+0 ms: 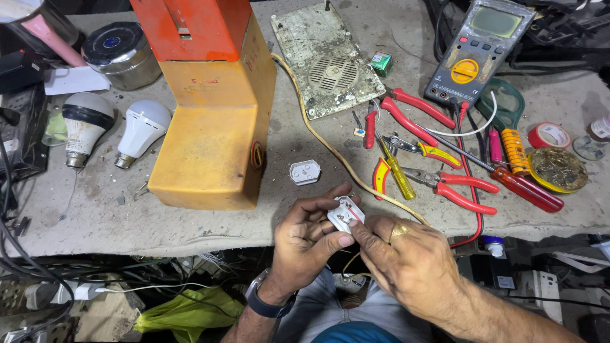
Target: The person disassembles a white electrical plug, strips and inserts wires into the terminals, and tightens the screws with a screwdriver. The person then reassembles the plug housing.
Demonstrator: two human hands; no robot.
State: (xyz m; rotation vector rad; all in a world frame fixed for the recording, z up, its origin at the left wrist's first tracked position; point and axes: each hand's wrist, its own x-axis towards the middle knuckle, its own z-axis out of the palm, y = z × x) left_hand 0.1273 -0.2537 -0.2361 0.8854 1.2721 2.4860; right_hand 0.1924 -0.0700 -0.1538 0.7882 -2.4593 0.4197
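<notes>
White plastic shows between the two hands: a small plug [345,214], open on its inner side, is held just over the near edge of the grey surface [190,219]. The left hand [309,240] pinches the plug from the left, with the thumb under it and the fingers curled above. The right hand [406,262] presses its thumb and first finger on the right side of the plug; it wears a gold ring [399,229]. A thin yellowish cable [324,141] runs across the surface toward the plug, but whether it is joined to it I cannot tell, because the fingers hide that place.

Near the plug, a little farther on the surface, lies a white cover [305,172], apart from both hands. Left of it stands a big orange and yellow box [213,121]. To the right lie red-handled pliers [454,187], a yellow screwdriver [396,169] and a red screwdriver [526,188]. A multimeter [478,47] lies at the far right, and two light bulbs [114,130] lie at the left.
</notes>
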